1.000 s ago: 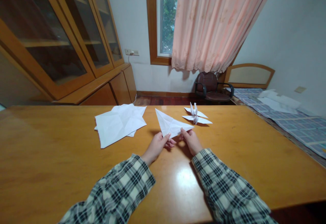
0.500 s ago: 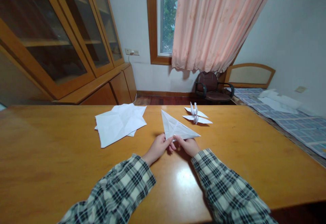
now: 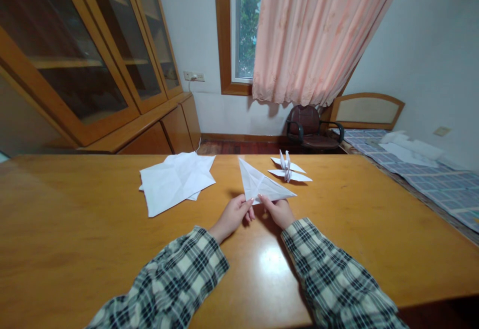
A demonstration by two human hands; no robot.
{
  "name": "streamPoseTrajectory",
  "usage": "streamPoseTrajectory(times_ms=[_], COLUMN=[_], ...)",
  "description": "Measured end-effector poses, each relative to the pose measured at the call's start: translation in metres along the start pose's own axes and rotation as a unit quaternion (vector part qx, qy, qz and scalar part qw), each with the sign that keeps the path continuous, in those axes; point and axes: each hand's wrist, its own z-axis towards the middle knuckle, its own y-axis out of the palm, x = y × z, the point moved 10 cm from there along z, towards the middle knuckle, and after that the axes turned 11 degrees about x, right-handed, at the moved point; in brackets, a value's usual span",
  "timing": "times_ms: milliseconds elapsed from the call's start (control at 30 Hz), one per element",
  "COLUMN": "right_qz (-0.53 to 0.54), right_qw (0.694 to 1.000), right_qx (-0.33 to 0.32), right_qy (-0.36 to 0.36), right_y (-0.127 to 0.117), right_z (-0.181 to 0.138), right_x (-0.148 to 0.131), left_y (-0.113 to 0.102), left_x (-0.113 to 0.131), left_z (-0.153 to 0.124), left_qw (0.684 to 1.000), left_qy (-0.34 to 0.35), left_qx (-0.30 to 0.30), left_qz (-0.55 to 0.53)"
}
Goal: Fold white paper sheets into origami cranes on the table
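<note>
A white sheet of paper folded into a triangle [image 3: 260, 182], creased across its face, is held up over the table between my two hands. My left hand [image 3: 236, 212] pinches its lower left edge, thumb in front and fingers curled behind. On the lower right edge, my right hand [image 3: 279, 212] grips with the thumb on top and most fingers hidden under the paper. Just beyond, to the right, two folded paper cranes [image 3: 288, 170] rest close together. Left of my hands lie several creased white paper sheets [image 3: 175, 182], overlapping in a loose pile.
The wooden table [image 3: 93, 249] spans the view. Behind it are a glass-door cabinet [image 3: 127, 94] on the left, a pink curtain [image 3: 310, 35] by the window, a brown armchair [image 3: 307, 124], and a bed [image 3: 419, 169] on the right.
The folded paper has shifted slightly up and to the right. My thumbs have moved a little farther apart along its lower edge. The cranes and the sheets stay where they were.
</note>
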Motion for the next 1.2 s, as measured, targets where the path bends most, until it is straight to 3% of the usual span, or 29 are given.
streamPoseTrajectory(times_ms=[633,1033,1200], right_qz=[0.015,0.054,0.031], right_qw=[1.000,0.998,0.998], right_qx=[-0.012,0.008,0.049], right_qy=[0.006,0.018,-0.002], right_y=[0.003,-0.001,-0.012], right_z=[0.003,0.005,0.012], right_x=[0.008,0.008,0.009], left_y=[-0.004,-0.006,-0.010], left_x=[-0.001,0.001,-0.001], left_z=[0.000,0.000,0.001], left_qw=[0.999,0.999,0.998], left_qy=[0.012,0.014,0.010], left_qx=[0.026,0.034,0.052], left_qz=[0.019,0.024,0.021])
